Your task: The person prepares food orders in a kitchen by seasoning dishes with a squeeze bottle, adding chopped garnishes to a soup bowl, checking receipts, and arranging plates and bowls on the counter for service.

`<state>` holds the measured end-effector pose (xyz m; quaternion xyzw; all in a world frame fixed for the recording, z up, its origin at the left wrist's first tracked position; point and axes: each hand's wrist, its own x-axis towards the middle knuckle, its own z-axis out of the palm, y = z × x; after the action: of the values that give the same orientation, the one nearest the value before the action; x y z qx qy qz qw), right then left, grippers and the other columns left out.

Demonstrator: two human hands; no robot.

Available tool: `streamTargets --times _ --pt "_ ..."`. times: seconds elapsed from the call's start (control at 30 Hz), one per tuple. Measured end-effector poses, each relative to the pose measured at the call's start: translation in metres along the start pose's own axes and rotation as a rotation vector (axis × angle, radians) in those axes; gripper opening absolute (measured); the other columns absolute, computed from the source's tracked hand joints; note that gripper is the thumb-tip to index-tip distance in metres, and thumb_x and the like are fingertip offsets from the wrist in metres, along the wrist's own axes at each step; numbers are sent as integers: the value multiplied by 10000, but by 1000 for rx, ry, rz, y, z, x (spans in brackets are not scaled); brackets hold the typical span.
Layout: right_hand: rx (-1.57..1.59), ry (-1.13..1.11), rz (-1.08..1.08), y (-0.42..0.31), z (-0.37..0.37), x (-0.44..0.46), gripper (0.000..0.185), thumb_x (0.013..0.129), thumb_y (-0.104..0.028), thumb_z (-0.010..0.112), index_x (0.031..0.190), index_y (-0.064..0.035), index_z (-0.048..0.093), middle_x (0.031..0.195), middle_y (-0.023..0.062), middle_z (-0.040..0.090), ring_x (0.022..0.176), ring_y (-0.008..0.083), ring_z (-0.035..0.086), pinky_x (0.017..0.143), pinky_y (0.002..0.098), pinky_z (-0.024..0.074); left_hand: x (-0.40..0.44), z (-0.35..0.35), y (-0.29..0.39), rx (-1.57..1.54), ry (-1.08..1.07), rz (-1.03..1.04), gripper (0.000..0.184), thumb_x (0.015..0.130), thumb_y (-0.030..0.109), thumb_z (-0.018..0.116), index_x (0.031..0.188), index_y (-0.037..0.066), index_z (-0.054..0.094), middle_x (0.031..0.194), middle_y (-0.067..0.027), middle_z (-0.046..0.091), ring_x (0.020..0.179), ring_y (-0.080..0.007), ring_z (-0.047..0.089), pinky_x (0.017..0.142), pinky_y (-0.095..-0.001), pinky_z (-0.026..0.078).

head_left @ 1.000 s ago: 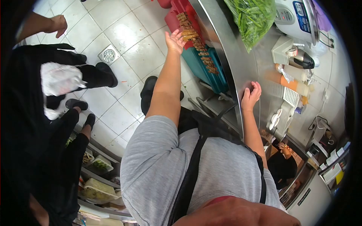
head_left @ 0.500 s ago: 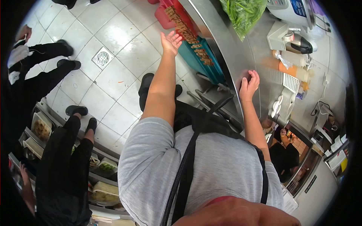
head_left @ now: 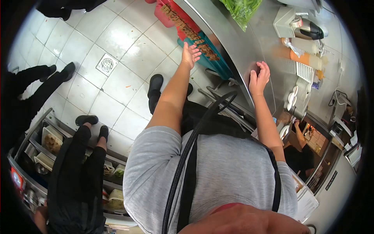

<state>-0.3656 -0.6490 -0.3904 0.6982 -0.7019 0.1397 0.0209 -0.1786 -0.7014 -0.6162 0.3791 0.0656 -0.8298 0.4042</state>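
My left hand (head_left: 191,55) is held out over the floor, palm up with the fingers apart, and nothing lies in it. Just beyond its fingers are a teal container (head_left: 220,69) and a red container (head_left: 163,15), with a row of small brown shapes (head_left: 187,30) along them. My right hand (head_left: 260,79) is at the near edge of the metal counter (head_left: 249,50), its fingers slightly bent and apart, holding nothing. Farther up the counter lies a clear bag of green vegetables (head_left: 243,11).
White floor tiles with a drain (head_left: 106,64) lie to the left. People in black stand there, one beside a unit of food trays (head_left: 52,139). A kettle (head_left: 311,29), an orange-filled bottle (head_left: 302,57) and a white basket (head_left: 304,71) stand along the counter's back.
My view has shifted, and the bag of greens sits nearer the top edge. My left hand appears farther right and lower. People at the left have changed position; both my hands stay empty.
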Motion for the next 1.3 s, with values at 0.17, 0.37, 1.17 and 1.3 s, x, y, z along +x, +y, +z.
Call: streamTargets --times 0.17,0.37,1.17,1.3 --pt "-6 8 4 0 0 0 336 680 -193 521 1003 -117 470 1140 108 397 1093 279 331 899 418 220 -1 -2 -1 0 -22 -4 705 767 610 198 1150 43 369 1030 -112 452 865 -233 478 710 -341 371" --pt "-5 28 36 -2 0 -1 330 667 -190 536 986 -125 484 1133 101 407 1083 273 342 893 408 230 -3 -3 -4 0 -19 -14 700 766 610 202 1145 46 371 1028 -116 458 879 -244 475 732 -367 362" --pt "49 145 85 -9 -2 -11 313 625 -248 561 921 -157 515 1075 94 420 1079 287 344 839 447 276 -6 -36 -13 472 89 -266 552 807 520 296 1141 91 389 1064 -101 478 832 -212 506 678 -306 387" --pt "55 198 75 -9 -12 -28 336 645 -244 555 965 -146 520 1112 105 417 1091 299 335 860 449 273 -7 -60 -14 675 115 -223 183 803 291 471 768 112 466 556 -13 439 438 -117 416 381 -235 366"
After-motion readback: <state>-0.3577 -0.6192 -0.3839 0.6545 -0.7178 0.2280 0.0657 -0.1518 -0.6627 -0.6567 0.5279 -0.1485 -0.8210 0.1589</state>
